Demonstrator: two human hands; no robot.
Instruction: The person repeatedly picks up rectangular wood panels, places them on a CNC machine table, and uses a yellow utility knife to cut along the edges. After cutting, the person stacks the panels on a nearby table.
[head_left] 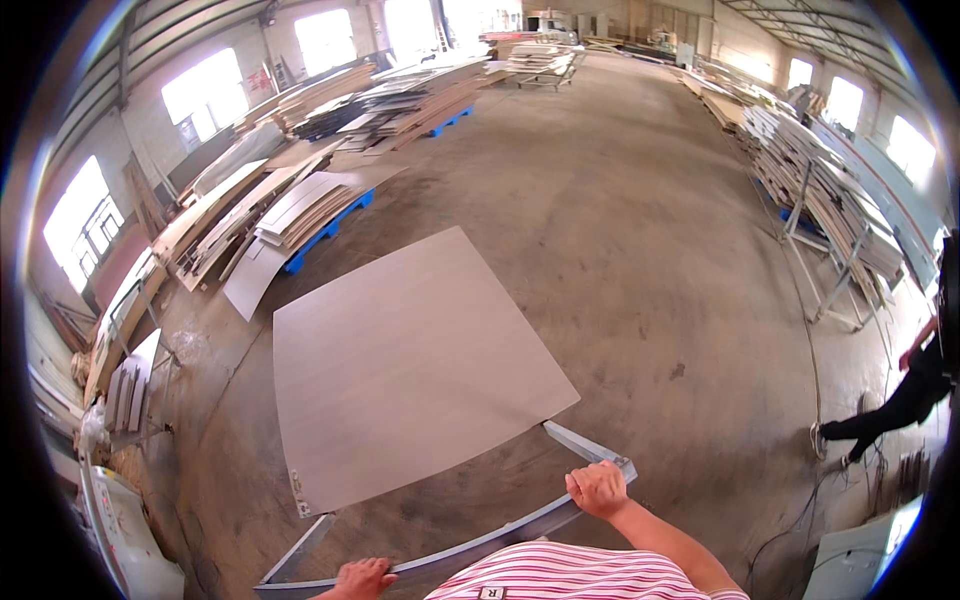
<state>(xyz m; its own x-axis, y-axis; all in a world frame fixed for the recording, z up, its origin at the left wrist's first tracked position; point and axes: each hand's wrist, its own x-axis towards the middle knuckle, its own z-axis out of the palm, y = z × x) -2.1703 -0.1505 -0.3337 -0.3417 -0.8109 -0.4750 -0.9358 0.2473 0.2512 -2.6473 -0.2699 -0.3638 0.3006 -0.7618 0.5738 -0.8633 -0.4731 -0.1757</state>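
Note:
A large flat grey-beige board (420,360) lies ahead of me, its near edge close to a metal frame. The frame's long bar, a grey metal rail (503,533), crosses in front of my body and joins shorter side arms at both ends. My left hand (365,578) is closed over the rail left of my waist. Near the rail's right corner, my right hand (600,488) is wrapped round it with the knuckles up. What supports the board underneath is hidden.
Stacked panels on blue pallets (330,232) line the left side. To the right stands a metal rack (800,215) loaded with sheets. A person in black (915,385) is at the right edge, near cables on the concrete floor (660,250). A white machine (125,520) sits lower left.

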